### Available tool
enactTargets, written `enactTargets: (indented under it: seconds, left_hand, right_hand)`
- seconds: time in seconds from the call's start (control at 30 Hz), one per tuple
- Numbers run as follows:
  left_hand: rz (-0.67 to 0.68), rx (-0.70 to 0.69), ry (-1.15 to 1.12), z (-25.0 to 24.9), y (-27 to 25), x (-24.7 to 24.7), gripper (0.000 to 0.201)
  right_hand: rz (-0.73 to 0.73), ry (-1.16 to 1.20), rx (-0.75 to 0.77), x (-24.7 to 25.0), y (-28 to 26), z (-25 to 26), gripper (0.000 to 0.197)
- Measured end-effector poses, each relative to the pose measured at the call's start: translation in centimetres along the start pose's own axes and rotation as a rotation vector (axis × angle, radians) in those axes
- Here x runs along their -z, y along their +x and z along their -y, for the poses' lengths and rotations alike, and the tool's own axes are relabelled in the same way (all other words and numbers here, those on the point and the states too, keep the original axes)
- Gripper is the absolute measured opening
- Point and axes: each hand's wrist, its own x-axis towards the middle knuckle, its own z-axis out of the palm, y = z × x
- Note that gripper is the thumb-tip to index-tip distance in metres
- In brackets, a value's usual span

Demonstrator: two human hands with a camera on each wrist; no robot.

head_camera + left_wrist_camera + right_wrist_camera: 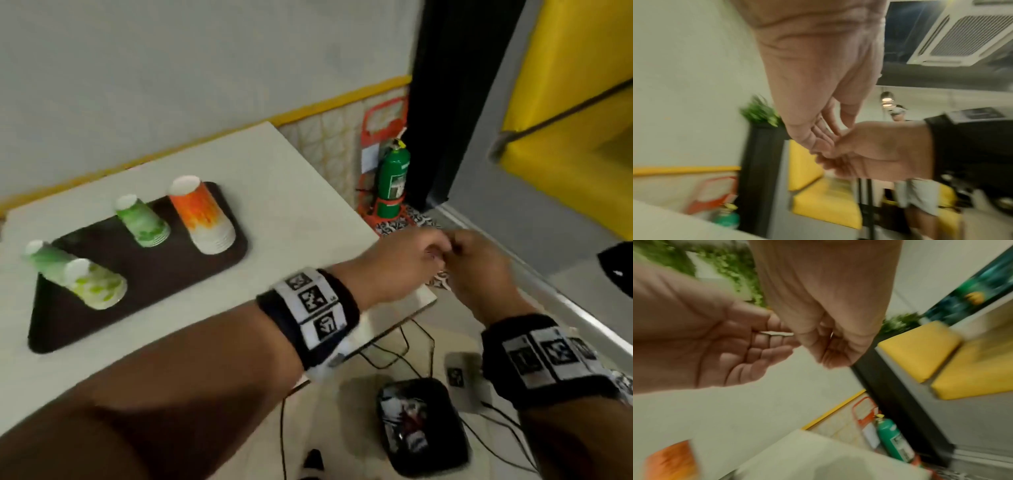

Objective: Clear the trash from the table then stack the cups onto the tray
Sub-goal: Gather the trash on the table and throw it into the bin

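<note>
**Operator:** Four groups of cups stand upside down on the dark tray (144,291): an orange stack (202,214), a green stack (144,222), and at the near-left corner a green cup (46,258) just behind a lime cup (94,286). I see no loose trash on the pale desk (291,192), so I judge the clearing part finished or nearly so.

**Second:** And the stacking?

**Operator:** Mostly done, I think. Whether the separate groups should be nested further, I can't say from the task line alone.

**Second:** Where are my hands?

**Operator:** Both are off the desk's right corner, over the floor, meeting fingertip to fingertip. My left hand (397,263) and right hand (479,270) touch there, well apart from the tray.

**Second:** Are they holding anything?

**Operator:** From the head view, I can't tell; it's a blur of knuckles. The right wrist view adds something: a thin pale sliver (777,333) lies across my left fingers, with my right grip closing toward it. It may be a last scrap. The left grip looks loosely curled, fingers fairly straight; the right grip's fingers are bent inward, but whether they pinch the sliver, I can't tell.

**Second:** And the left wrist view?

**Operator:** It shows only the two hands touching, plus another person (916,186) standing behind.
</note>
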Motion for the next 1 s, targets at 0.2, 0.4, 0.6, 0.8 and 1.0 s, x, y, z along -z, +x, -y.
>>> enactTargets:
  seconds: [0.2,0.4,0.6,0.8,1.0]
  left_hand:
    - [-0.093,0.358,0.31,10.7,-12.3,14.8,0.03]
    - [-0.053,0.727,0.294,20.9,-26.3,18.3,0.049]
    - [-0.003,0.807,0.231,25.4,-33.4,17.2,0.07]
    - [-0.121,0.747,0.187,27.8,-36.3,17.8,0.062]
    - [-0.269,0.737,0.077,29.2,-39.5,19.0,0.031]
  right_hand:
    - [0.694,-0.383,0.244,-10.3,0.4,6.8,0.044]
    - [0.803,-0.602,0.211,-16.8,-1.5,7.3,0.062]
    - [0.596,-0.631,0.236,-19.4,-3.7,7.4,0.011]
    - [0.881,-0.381,0.257,-22.2,-8.2,13.2,0.01]
    - [0.922,-0.469,0.562,-27.5,-13.0,16.4,0.027]
